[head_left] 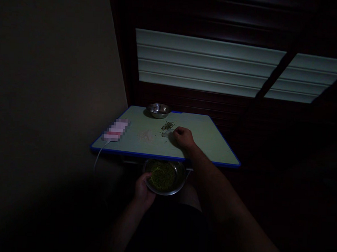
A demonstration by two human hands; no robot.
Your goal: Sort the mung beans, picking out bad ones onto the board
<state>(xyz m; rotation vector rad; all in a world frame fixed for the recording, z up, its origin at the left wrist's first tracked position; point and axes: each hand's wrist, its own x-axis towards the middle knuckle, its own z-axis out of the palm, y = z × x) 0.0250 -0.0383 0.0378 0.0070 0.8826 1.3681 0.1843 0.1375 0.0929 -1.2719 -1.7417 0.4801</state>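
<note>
Below the table's front edge, my left hand [143, 188] grips the rim of a metal bowl [179, 185], thumb on top. Small green grains, like mung beans [162, 175], fill much of it. Over the tabletop my right hand [184, 137] is closed in a pinch on a small see-through piece [168, 133]; its exact kind is too dim to tell. That piece touches or hovers just above the table, beside a loose pile of green beans [167, 125]. To its left lies a scatter of pale grains [145, 135].
A second metal bowl [159, 111] stands at the back of the pale, blue-edged table [209, 143]. On the left, a blurred pinkish phone-like thing [116, 130] has a white cable [97, 158] hanging over the edge. Wall and dark slatted doors border the table.
</note>
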